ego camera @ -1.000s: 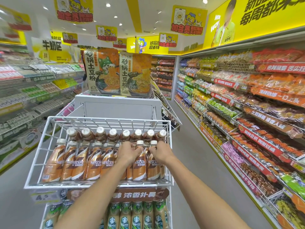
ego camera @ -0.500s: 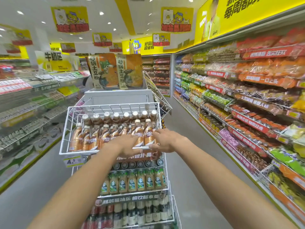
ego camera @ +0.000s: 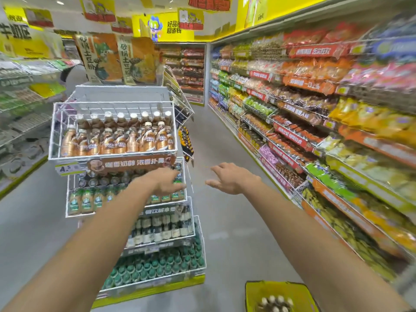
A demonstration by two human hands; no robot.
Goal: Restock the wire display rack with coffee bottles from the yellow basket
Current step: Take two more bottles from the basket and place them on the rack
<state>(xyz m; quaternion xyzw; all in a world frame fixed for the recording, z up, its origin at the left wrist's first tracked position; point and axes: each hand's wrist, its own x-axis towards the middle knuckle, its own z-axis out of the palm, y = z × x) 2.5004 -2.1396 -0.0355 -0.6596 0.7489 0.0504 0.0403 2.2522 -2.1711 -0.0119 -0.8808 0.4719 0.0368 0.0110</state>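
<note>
Coffee bottles (ego camera: 117, 140) stand upright in two rows in the top tier. They have brown-and-cream labels and pale caps, and the print is too blurred to read. The wire display rack (ego camera: 112, 104) is white and tiered, its lower tiers partly hidden by the left forearm. The yellow basket (ego camera: 254, 291) sits on the floor at lower right, cut off by the frame edge. The capped bottles (ego camera: 275, 301) inside it are indistinct. The left hand (ego camera: 165, 182) is before the second tier, fingers loose and grasping nothing. The right hand (ego camera: 229, 177) is over the aisle, fingers spread and empty. The snack shelves (ego camera: 315, 122) at right are smeared.
</note>
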